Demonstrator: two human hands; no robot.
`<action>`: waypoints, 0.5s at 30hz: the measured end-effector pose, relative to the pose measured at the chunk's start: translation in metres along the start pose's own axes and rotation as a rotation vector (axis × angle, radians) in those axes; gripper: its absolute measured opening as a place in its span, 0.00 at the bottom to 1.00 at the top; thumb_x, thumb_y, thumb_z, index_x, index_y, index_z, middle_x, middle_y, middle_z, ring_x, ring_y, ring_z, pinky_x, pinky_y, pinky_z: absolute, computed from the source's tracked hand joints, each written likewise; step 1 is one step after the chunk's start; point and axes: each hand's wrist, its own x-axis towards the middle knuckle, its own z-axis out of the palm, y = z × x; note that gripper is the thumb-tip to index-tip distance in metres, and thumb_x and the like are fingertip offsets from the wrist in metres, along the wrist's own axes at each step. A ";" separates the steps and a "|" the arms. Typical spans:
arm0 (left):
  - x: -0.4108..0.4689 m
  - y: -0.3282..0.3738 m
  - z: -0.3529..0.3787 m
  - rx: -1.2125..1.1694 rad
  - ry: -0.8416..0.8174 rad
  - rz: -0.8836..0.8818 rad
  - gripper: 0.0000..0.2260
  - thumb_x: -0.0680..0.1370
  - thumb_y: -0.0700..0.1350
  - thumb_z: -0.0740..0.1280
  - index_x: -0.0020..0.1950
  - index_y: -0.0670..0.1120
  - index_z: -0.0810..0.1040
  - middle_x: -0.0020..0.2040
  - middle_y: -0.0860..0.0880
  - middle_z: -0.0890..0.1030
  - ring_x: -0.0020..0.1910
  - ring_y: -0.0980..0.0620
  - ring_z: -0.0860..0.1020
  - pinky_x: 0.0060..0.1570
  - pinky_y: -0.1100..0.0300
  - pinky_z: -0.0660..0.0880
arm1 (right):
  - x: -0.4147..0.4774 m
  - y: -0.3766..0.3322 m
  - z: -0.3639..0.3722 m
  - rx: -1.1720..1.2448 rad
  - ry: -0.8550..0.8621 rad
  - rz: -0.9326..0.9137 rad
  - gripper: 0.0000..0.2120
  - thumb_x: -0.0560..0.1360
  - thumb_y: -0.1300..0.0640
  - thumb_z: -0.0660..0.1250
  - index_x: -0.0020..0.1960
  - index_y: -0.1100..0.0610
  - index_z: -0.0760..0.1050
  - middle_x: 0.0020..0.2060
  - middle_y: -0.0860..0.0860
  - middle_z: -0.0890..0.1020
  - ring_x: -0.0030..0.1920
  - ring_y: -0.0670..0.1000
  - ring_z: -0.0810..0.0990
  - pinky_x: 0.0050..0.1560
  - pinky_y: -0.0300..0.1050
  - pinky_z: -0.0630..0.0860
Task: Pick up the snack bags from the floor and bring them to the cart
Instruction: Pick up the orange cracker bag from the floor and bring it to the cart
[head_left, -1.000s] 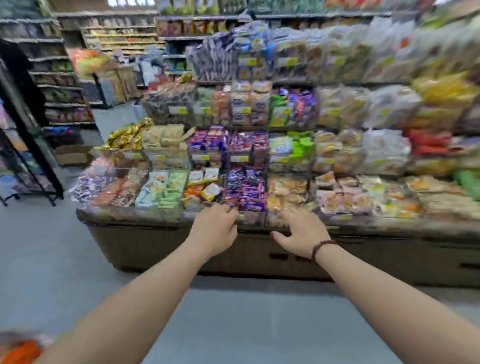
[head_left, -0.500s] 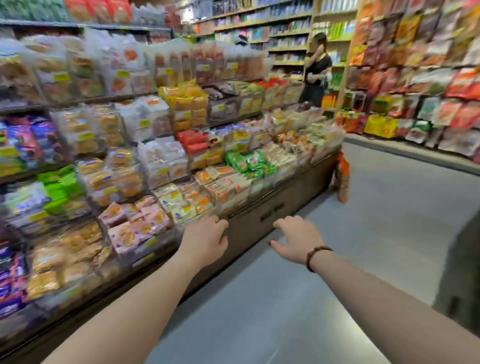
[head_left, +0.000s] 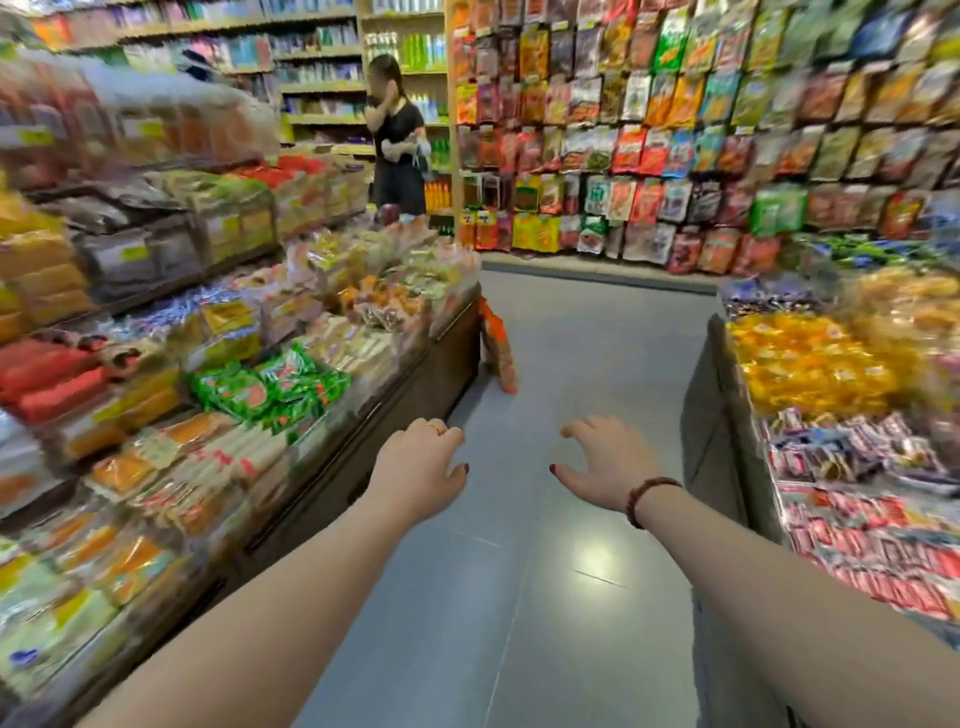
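Holding left hand (head_left: 421, 467) and right hand (head_left: 605, 460) out ahead over the floor (head_left: 571, 519), both empty, fingers loosely curled, gripping nothing. Aiming for the snack bag (head_left: 498, 353), orange, standing on end on the floor and leaning against the far corner of the dark shelf base (head_left: 415, 384); failing to make out whether one bag or several. Not seeing the cart anywhere. Judging the step in hand as the approach: walking down the aisle toward the snack bag, crouching square in front of it rather than stooping from the side, spreading the fingers before arriving, taking the bag by its upper edge or across both faces, lightly, avoiding crushing the contents. Expecting a light, crinkly, slippery pack, likely tipping at first touch, so bracing it with the second hand. Noting edges: shelf base touching the snack bag on its left, with loose packets piled right up to the ledge on the way there, so keeping the left elbow in. Noting a second stand (head_left: 709, 415) well to the right of the snack bag, its corner nearer than the bag. Finding open floor between the two for walking straight, and more beyond the snack bag, up to a wall of hanging packets (head_left: 675, 130). Registering a person (head_left: 397, 150) in black standing well beyond the snack bag, apart from the path.
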 end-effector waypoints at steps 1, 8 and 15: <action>0.021 -0.004 0.005 -0.011 0.000 0.021 0.18 0.78 0.54 0.61 0.66 0.49 0.73 0.58 0.48 0.76 0.59 0.46 0.73 0.50 0.54 0.72 | 0.015 0.006 0.001 -0.008 0.007 0.027 0.24 0.74 0.40 0.63 0.65 0.51 0.70 0.61 0.51 0.76 0.64 0.55 0.71 0.63 0.49 0.68; 0.165 -0.031 0.026 -0.016 -0.064 0.116 0.19 0.79 0.54 0.61 0.67 0.49 0.71 0.60 0.48 0.75 0.62 0.47 0.72 0.55 0.53 0.71 | 0.124 0.051 -0.001 -0.036 0.028 0.144 0.24 0.74 0.40 0.62 0.65 0.51 0.70 0.59 0.51 0.76 0.63 0.54 0.71 0.61 0.48 0.68; 0.302 -0.022 0.071 -0.064 -0.096 0.173 0.20 0.79 0.55 0.61 0.70 0.49 0.70 0.62 0.49 0.76 0.64 0.48 0.71 0.57 0.53 0.71 | 0.228 0.122 0.014 -0.031 0.014 0.196 0.24 0.74 0.39 0.61 0.65 0.50 0.69 0.59 0.49 0.76 0.62 0.53 0.72 0.60 0.48 0.70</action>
